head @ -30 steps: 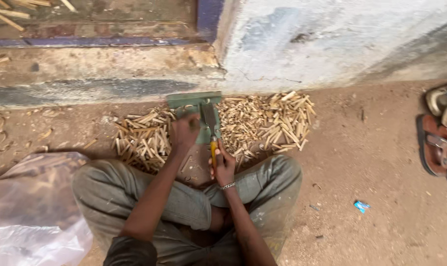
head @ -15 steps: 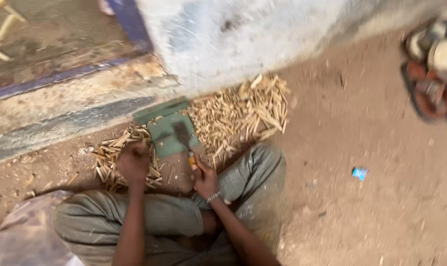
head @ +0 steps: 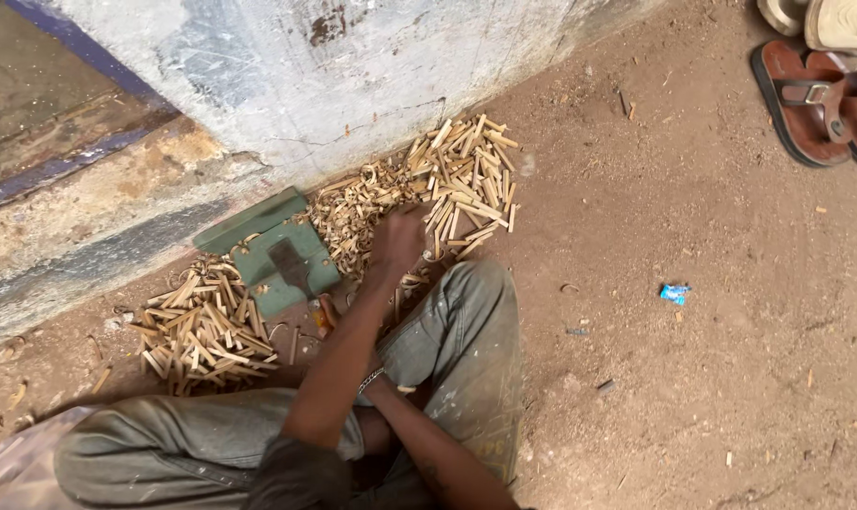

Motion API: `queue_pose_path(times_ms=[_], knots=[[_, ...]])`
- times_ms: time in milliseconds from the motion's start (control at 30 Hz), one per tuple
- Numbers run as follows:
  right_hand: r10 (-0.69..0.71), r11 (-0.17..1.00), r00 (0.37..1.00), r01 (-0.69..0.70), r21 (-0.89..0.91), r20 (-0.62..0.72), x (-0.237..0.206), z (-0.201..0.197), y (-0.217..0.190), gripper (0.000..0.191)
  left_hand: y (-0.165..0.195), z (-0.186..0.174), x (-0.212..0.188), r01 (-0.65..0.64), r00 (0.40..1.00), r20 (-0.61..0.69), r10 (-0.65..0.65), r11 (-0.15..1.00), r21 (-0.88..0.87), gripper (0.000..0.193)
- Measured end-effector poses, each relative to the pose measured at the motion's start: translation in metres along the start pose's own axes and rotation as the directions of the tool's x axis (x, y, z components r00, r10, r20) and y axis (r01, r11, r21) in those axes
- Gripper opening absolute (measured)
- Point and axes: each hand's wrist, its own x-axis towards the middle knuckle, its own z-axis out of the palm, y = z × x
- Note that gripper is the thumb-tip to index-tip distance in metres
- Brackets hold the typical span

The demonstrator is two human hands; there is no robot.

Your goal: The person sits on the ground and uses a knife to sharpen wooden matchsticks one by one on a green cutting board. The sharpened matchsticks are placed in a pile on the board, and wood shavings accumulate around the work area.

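I sit cross-legged on dirt ground facing a green wooden block point(head: 258, 227) set against a step. A dark knife blade point(head: 291, 266) lies on the block, its orange handle point(head: 325, 313) pointing toward me. My left hand point(head: 396, 242) reaches across to the right-hand pile of cut wooden sticks point(head: 462, 179), fingers down among them; its grip is hidden. My right hand is covered by my left forearm; only its wrist with a bracelet point(head: 372, 379) shows, close to the knife handle. A second pile of sticks point(head: 197, 331) lies left of the block.
A whitewashed wall point(head: 353, 66) and a worn concrete step point(head: 88, 227) rise just behind the block. Brown sandals point(head: 806, 94) lie at the top right. A small blue scrap point(head: 674, 294) sits on the dirt to the right. A plastic bag point(head: 8, 467) shows at the bottom left.
My left hand has left the left-hand pile and crossed over to the right-hand pile. The view has swung so the block sits further left; my right hand is now hidden.
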Motion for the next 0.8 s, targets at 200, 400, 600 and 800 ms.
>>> queue_pose_path(times_ms=[200,400,600,800], knots=[[0.001,0.999,1.000,-0.001,0.045,-0.006,-0.007,0.005,0.001,0.029,0.003,0.000,0.004,-0.054,0.998,0.036,0.047,0.976,0.212,0.053],[0.046,0.993,0.999,-0.042,0.111,-0.030,-0.006,0.008,0.010,0.022,-0.028,-0.025,-0.049,0.053,0.965,-0.233,-0.118,0.963,-0.266,0.033],[0.320,0.890,0.947,-0.312,0.331,0.032,0.005,-0.011,-0.017,0.054,-0.126,-0.089,-0.116,0.072,0.725,-0.623,-0.293,0.932,-0.355,0.014],[0.395,0.833,0.917,-0.383,0.400,0.055,0.018,-0.027,-0.041,0.050,-0.170,-0.108,-0.125,0.538,0.470,-0.709,-0.525,0.808,-0.241,0.016]])
